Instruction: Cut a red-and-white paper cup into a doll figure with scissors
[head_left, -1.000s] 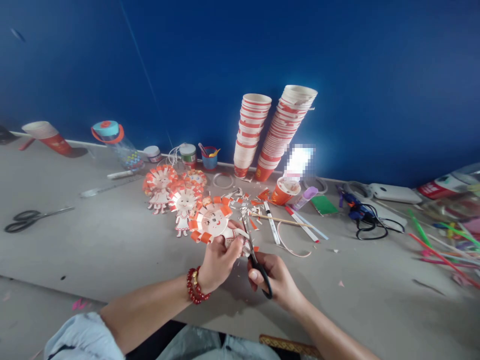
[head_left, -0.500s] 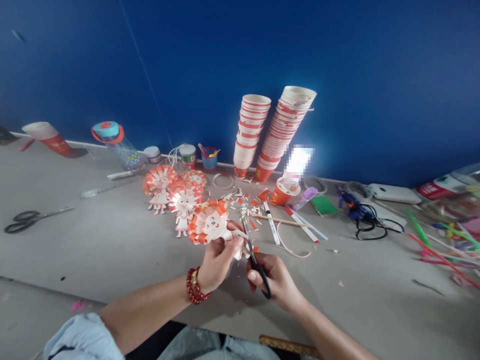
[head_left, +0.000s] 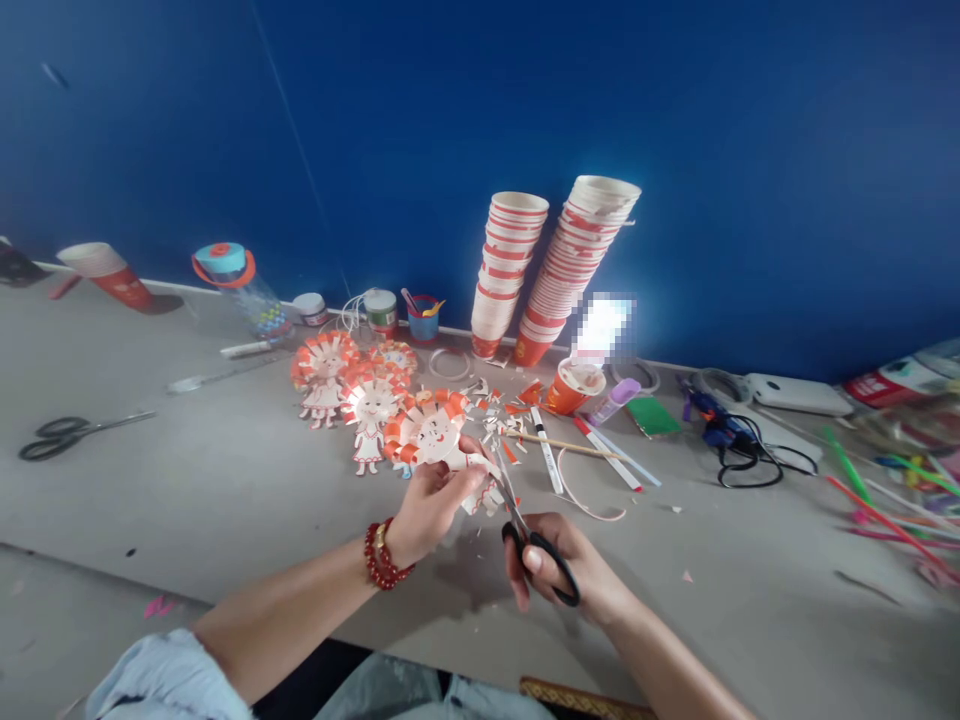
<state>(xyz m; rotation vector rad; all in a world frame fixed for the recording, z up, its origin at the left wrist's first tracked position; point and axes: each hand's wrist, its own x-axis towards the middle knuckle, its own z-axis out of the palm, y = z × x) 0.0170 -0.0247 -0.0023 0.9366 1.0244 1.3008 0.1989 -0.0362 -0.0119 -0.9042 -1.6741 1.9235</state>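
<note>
My left hand (head_left: 431, 505) pinches a paper doll (head_left: 429, 436) with a drawn face and a fringe of curled orange strips. Part of the doll's body is hidden behind my fingers. My right hand (head_left: 566, 565) has its thumb and fingers in the black handles of a pair of scissors (head_left: 517, 515). The blades are parted a little and lie against the white paper of the doll's body. Just beyond my left hand, several finished-looking paper dolls (head_left: 367, 425) lie on the grey table (head_left: 247, 480).
Two tall stacks of paper cups (head_left: 508, 265) lean near the blue wall. Paper scraps (head_left: 501, 415), a marker (head_left: 546, 450) and a wooden stick (head_left: 566, 443) lie past my hands. A glue gun (head_left: 709, 415) is at right; other scissors (head_left: 67, 435) lie far left.
The scissors handles have spread wider and my right hand has moved slightly right and down. My left hand still holds the doll, which is tilted a little differently. The whole view has shifted slightly.
</note>
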